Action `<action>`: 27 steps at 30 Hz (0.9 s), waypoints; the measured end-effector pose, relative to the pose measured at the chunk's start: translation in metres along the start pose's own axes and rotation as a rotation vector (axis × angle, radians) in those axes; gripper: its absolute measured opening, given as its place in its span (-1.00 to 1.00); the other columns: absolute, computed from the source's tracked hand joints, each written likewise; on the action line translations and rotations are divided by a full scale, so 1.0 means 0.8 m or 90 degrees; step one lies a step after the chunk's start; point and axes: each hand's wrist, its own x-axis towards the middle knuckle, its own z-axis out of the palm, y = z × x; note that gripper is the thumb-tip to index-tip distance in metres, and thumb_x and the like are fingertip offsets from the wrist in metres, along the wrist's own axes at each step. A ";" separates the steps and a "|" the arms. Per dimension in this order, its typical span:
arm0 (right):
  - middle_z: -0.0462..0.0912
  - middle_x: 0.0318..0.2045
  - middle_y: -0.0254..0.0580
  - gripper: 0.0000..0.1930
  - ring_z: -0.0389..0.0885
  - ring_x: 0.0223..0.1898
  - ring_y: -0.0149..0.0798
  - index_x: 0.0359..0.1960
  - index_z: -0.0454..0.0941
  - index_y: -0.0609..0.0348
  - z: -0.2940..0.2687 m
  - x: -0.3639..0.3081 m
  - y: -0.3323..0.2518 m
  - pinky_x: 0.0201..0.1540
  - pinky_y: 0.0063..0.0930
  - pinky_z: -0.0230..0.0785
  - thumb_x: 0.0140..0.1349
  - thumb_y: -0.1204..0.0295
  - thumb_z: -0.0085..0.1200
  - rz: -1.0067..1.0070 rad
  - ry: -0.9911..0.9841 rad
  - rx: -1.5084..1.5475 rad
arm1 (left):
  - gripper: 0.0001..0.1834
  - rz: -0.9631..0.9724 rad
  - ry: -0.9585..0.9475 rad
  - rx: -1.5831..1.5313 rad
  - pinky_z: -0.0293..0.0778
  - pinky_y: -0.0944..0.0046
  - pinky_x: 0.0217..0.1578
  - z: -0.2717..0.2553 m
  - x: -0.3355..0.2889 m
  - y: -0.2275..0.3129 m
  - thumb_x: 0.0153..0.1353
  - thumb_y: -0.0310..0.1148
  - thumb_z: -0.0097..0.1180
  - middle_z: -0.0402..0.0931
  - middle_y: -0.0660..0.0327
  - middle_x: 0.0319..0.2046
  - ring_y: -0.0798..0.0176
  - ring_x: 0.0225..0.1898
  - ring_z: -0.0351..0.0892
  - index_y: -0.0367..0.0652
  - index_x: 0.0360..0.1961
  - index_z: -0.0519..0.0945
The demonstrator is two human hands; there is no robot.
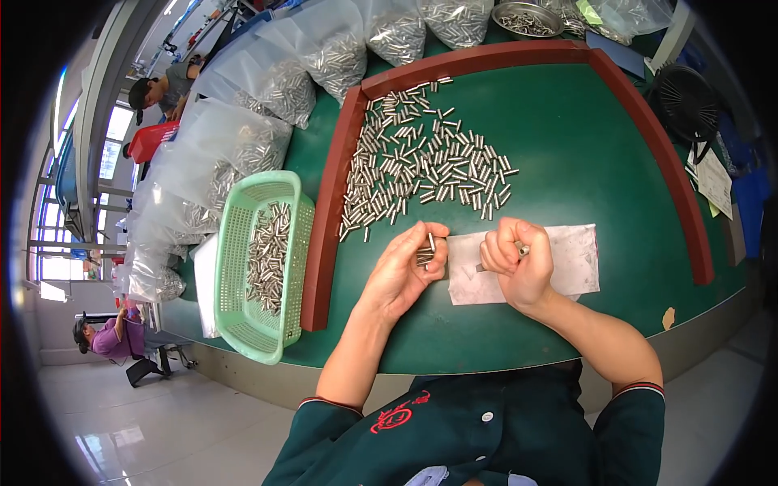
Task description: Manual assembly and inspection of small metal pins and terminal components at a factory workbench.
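My left hand (405,271) is curled around several short metal pins (425,256), one of them upright between thumb and fingers. To its right, my right hand (520,263) is closed in a fist over a pale, smudged cloth (571,263). A small metallic end shows in the fist, and a dark grey edge pokes out by its fingertips; I cannot make out what it grips. Beyond both hands, a wide scatter of loose metal pins (462,166) lies on the green table (575,146).
Dark red rails (328,235) border the work area. Left of them stands a light green basket (229,292) of pins. Clear bags of pins (332,61) line the far and left sides. A metal bowl (527,20) and a black fan (685,101) sit at the back right.
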 end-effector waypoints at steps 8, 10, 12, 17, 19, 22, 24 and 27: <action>0.07 -0.87 -0.39 -0.66 -0.09 -0.78 -0.52 -0.80 0.05 0.11 -0.004 0.000 0.002 -0.70 -0.60 -0.19 0.11 0.33 -0.39 0.006 -0.003 -0.017 | -0.81 0.825 0.804 0.821 0.29 0.36 -0.36 -0.030 -0.060 0.097 0.24 -0.43 -0.20 0.38 0.18 -0.49 0.30 -0.43 0.35 -0.32 -0.32 0.43; 0.07 -0.87 -0.39 -0.67 -0.09 -0.78 -0.52 -0.80 0.05 0.11 -0.003 -0.002 -0.003 -0.70 -0.60 -0.20 0.11 0.33 -0.39 0.001 -0.009 -0.019 | -0.81 0.810 0.871 0.898 0.31 0.30 -0.28 -0.061 -0.080 0.117 0.20 -0.43 -0.15 0.41 0.07 -0.38 0.16 -0.34 0.40 -0.32 -0.26 0.44; 0.07 -0.87 -0.39 -0.67 -0.09 -0.78 -0.53 -0.80 0.04 0.11 0.000 -0.003 -0.002 -0.70 -0.61 -0.20 0.11 0.34 -0.39 -0.001 -0.017 -0.022 | -0.76 0.701 0.991 1.212 0.30 0.21 -0.23 -0.090 -0.085 0.116 0.14 -0.38 -0.06 0.41 0.01 -0.23 0.05 -0.21 0.41 -0.26 -0.19 0.45; 0.07 -0.87 -0.39 -0.66 -0.09 -0.78 -0.53 -0.80 0.04 0.11 -0.004 -0.002 -0.002 -0.70 -0.61 -0.20 0.12 0.33 -0.38 0.002 -0.017 -0.017 | -0.89 0.706 0.586 0.997 0.34 0.25 -0.37 -0.039 -0.024 0.078 -0.03 -0.50 0.11 0.46 0.14 -0.52 0.16 -0.48 0.42 -0.27 -0.43 0.54; 0.07 -0.87 -0.39 -0.65 -0.08 -0.79 -0.53 -0.80 0.05 0.11 -0.004 -0.001 -0.003 -0.70 -0.61 -0.20 0.12 0.32 -0.38 0.002 -0.017 -0.013 | -0.89 0.645 0.423 0.972 0.34 0.25 -0.54 -0.022 0.007 0.048 -0.06 -0.50 0.13 0.43 0.10 -0.59 0.19 -0.60 0.40 -0.28 -0.46 0.53; 0.07 -0.87 -0.39 -0.65 -0.08 -0.79 -0.53 -0.81 0.05 0.11 -0.002 0.001 -0.002 -0.71 -0.62 -0.20 0.13 0.33 -0.38 0.007 -0.017 -0.009 | -0.85 0.502 0.326 1.042 0.30 0.20 -0.58 -0.001 0.026 0.016 -0.11 -0.49 0.16 0.38 0.13 -0.71 0.12 -0.64 0.40 -0.26 -0.44 0.53; 0.08 -0.87 -0.39 -0.65 -0.08 -0.79 -0.53 -0.81 0.05 0.11 -0.002 0.001 -0.002 -0.71 -0.62 -0.20 0.13 0.33 -0.39 0.012 -0.015 -0.009 | -0.83 0.446 0.305 1.062 0.30 0.17 -0.58 0.006 0.033 0.010 -0.11 -0.48 0.16 0.38 0.11 -0.70 0.09 -0.63 0.41 -0.26 -0.41 0.53; 0.07 -0.87 -0.38 -0.66 -0.08 -0.79 -0.53 -0.81 0.05 0.12 -0.002 0.001 -0.003 -0.71 -0.62 -0.21 0.11 0.34 -0.39 0.017 -0.018 -0.015 | -0.83 0.407 0.310 1.053 0.31 0.13 -0.55 0.007 0.046 0.006 -0.08 -0.46 0.14 0.40 0.09 -0.68 0.04 -0.59 0.43 -0.26 -0.40 0.51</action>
